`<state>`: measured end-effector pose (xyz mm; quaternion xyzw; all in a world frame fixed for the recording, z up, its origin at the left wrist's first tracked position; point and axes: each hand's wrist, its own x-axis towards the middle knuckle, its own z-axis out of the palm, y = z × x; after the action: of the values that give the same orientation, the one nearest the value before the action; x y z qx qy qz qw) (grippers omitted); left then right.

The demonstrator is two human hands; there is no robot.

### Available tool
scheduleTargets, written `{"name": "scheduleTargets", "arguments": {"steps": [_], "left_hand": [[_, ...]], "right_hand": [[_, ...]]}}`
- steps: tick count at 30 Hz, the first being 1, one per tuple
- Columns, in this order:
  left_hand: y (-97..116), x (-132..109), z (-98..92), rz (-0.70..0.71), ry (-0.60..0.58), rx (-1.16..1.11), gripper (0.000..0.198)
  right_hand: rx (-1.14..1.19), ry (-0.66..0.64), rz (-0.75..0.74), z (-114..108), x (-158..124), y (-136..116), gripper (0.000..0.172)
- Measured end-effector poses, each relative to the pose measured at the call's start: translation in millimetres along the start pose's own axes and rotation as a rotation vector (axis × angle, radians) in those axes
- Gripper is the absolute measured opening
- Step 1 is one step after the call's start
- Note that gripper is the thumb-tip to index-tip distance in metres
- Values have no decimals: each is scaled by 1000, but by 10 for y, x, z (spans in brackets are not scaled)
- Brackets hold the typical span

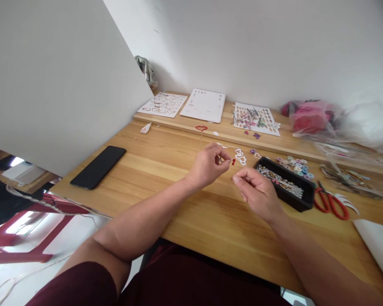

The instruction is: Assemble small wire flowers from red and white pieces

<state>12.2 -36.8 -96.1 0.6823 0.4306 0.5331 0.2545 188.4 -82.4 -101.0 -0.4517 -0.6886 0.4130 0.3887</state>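
Note:
My left hand (208, 165) hovers over the middle of the wooden table (166, 170), its fingers pinched on a small red paper piece (233, 161). My right hand (257, 191) is just to the right of it, fingers curled and pinched together; what they hold is too small to see. Small white paper shapes (241, 156) lie on the table right behind both hands. A black tray (287, 185) of small pieces sits beside my right hand.
A black phone (98, 166) lies at the left. Three printed sheets (204, 105) rest on a raised ledge at the back, with a red heart shape (201, 128) and a glue tube (146, 128) below. Red-handled scissors (330, 203), coloured paper rolls (295, 165) and plastic bags (315, 117) are at the right.

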Motion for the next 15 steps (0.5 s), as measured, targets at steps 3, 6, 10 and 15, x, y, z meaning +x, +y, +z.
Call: {"name": "scheduleTargets", "arguments": {"steps": [3,6,10,15], "left_hand": [[2,8,-45,20,-138,46,6],[17,-3,-70,-33,-317,16,4],[40,-13,-87,-85,-505,-155,5],[67,4,-117,-175,-511,-371,14]], "right_hand": [[-169,91,-120,-103,3,-70,18],[-268,180,-197,-189,41,-84,17],[-255,238,-183,-247,110,-24,17],[-7,213,44,-279,184,82,22]]}}
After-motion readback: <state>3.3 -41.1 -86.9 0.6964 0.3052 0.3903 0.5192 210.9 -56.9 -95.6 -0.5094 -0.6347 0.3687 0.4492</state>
